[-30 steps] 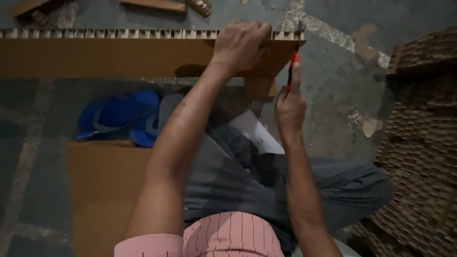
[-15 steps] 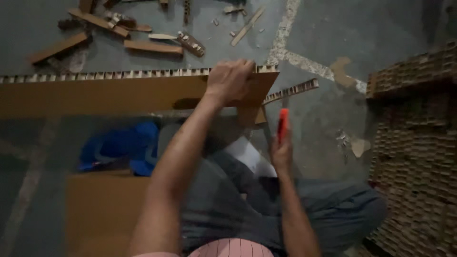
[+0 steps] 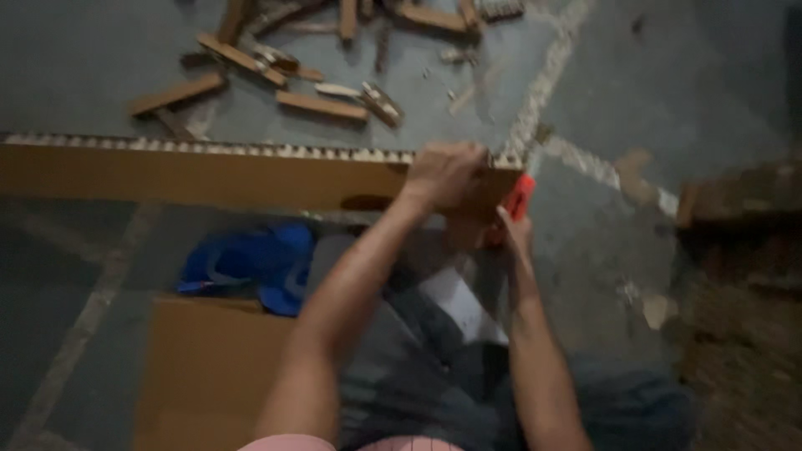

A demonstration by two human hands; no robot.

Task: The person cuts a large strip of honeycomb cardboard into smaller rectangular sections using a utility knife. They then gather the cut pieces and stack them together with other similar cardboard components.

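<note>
The grey concrete floor (image 3: 100,75) is spreading out under me, dim and streaked with pale seams, and a scatter of cardboard offcuts (image 3: 276,79) is lying on it beyond my work. Across my front a long honeycomb cardboard panel (image 3: 200,171) is standing on its edge, its open cells showing along the top. I am clamping my left hand (image 3: 447,171) over that top edge near the panel's right end, fingers curled down tight around it. My right hand (image 3: 511,230) is closed around an orange utility knife (image 3: 520,196), which is sitting right at the panel's end; I cannot tell whether the blade is in the board. The panel is looking light and stiff along its faces, I judge, but easily crushed at the cell edge, so I am taking hold close beside the knife, where it would flex least. A blue slipper (image 3: 251,263) is lying by my knee, and a flat cardboard sheet (image 3: 205,376) is resting beside my leg.
</note>
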